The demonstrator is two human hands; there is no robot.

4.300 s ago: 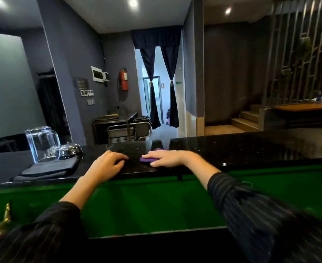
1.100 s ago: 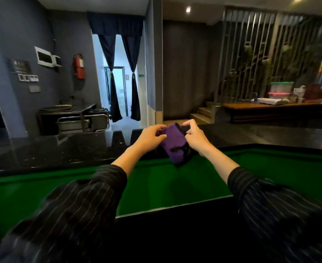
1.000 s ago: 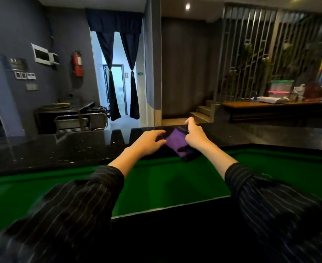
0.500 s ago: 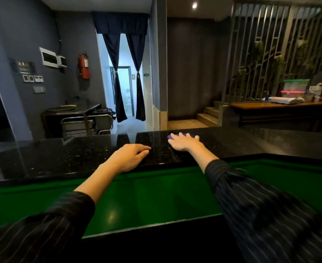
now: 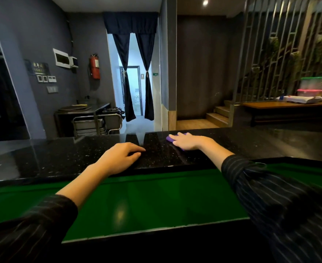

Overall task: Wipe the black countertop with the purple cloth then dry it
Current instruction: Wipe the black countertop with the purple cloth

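Green panel (image 5: 137,202): glossy, nearest, below the table edge. Striped sleeves at both sides.
Black table (image 5: 52,158): speckled, polished.
Left hand (image 5: 119,155): palm down near the front edge, fingers loosely curled, holding nothing.
Right hand (image 5: 187,141): farther back, fingers spread flat, pressing the purple cloth (image 5: 170,138) onto the table; only the cloth's far edge shows.
Metal trolley (image 5: 97,124), red fire extinguisher (image 5: 95,67), dark curtains (image 5: 131,73): beyond.

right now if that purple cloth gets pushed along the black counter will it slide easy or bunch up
The purple cloth lies flattened under the right hand, so it is probably thin and floppy. The black countertop looks glossy, so the cloth likely glides under a flat palm. Pushed by one edge, it might bunch.
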